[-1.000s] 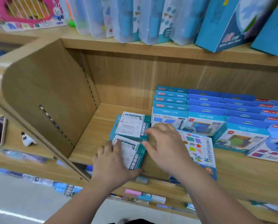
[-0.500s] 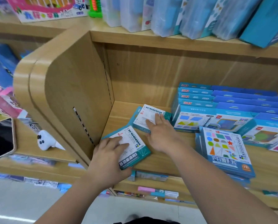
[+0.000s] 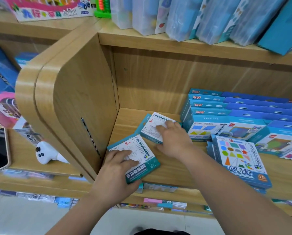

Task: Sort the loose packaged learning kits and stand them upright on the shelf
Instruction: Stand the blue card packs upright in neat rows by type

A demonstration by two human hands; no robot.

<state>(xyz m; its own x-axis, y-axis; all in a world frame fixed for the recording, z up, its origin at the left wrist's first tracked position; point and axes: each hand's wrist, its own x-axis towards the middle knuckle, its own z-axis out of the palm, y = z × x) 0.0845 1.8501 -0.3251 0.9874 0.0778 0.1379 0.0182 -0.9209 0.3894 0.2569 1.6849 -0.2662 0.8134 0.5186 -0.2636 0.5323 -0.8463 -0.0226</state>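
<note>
Sorting in progress: a person's left hand (image 3: 114, 168) grips a flat teal-and-white card-backed learning kit (image 3: 142, 161) at the near left of the light wooden shelf (image 3: 175, 168), fingers spread on its face and thumb tucked under its near edge.
Right hand: the right hand (image 3: 174, 141) lies nearly flat on a second teal-and-white kit (image 3: 151, 128) farther back, fingers pressing its white face. Both kits lie flat, neither upright.
Neighbours: a row of blue boxed kits (image 3: 208, 106) stands upright to the right; a blue shapes pack (image 3: 240, 160) lies flat at the near edge.
Handling: the kits look light, thin and fairly stiff, with glossy faces likely to slide. Taking them by the long edges, thumb below and fingers above, seems safest.
Hard to see: whether the right thumb hooks its kit's edge cannot be told. The small print is unreadable, and how many packs lie under the shapes pack is unclear.
</note>
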